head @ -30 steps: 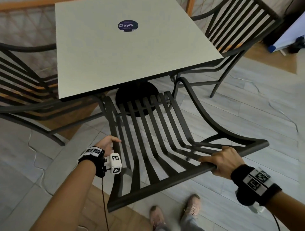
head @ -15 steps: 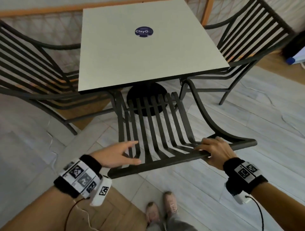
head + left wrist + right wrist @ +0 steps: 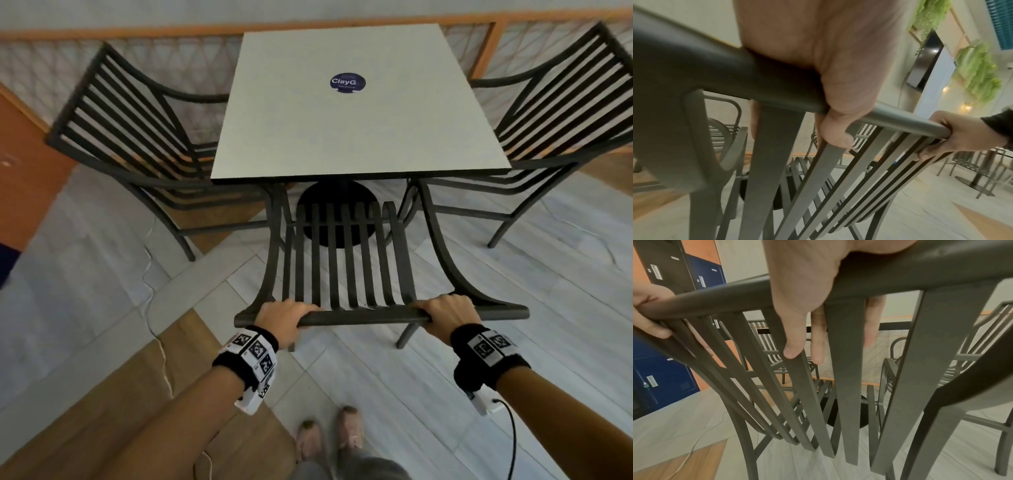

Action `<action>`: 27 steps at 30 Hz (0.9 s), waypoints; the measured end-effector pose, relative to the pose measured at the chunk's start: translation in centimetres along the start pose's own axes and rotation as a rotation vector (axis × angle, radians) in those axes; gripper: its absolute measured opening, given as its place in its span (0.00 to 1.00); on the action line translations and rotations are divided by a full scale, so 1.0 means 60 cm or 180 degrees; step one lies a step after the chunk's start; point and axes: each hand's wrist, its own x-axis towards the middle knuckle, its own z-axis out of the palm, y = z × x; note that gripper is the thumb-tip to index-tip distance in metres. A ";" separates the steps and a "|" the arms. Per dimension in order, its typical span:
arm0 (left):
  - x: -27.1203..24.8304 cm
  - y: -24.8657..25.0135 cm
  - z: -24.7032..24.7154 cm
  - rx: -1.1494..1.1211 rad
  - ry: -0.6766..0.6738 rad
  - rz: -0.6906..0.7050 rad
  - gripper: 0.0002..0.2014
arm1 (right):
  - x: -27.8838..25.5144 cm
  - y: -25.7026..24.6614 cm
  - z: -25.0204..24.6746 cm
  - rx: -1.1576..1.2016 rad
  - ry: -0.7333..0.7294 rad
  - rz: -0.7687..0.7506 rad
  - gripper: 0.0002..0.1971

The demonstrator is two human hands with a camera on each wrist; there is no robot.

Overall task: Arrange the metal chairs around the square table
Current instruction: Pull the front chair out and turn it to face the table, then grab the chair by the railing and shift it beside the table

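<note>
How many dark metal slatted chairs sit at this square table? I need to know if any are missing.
3: one at the table's left side, one at its right, one at the near side, held by both hands. The far side shows none.

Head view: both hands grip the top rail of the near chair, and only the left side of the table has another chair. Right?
Not quite. Both hands, left and right, do grip the near chair, but the head view shows chairs on both sides of the table: left chair and right chair.

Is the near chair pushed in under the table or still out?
Partly in: the near chair has its seat front under the table edge; its backrest stands clear.
</note>
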 end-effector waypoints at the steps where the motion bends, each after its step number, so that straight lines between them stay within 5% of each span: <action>1: 0.006 -0.001 -0.004 -0.0011 0.0077 -0.0009 0.25 | 0.007 0.002 -0.007 0.0002 -0.0011 -0.0015 0.14; 6: 0.016 0.002 -0.025 0.0016 0.0331 -0.0005 0.16 | 0.031 0.015 -0.025 0.0094 -0.0068 -0.0139 0.14; 14: -0.063 -0.106 -0.027 -0.1488 0.0810 -0.0353 0.17 | 0.043 -0.067 -0.099 -0.0277 -0.0518 -0.0506 0.08; 20: -0.126 -0.230 -0.053 -0.1790 0.1215 -0.0371 0.16 | 0.093 -0.240 -0.193 -0.0285 -0.0312 -0.1244 0.17; 27: -0.202 -0.487 -0.125 -0.1939 0.1535 -0.0618 0.17 | 0.210 -0.523 -0.283 0.0109 -0.0173 -0.1639 0.17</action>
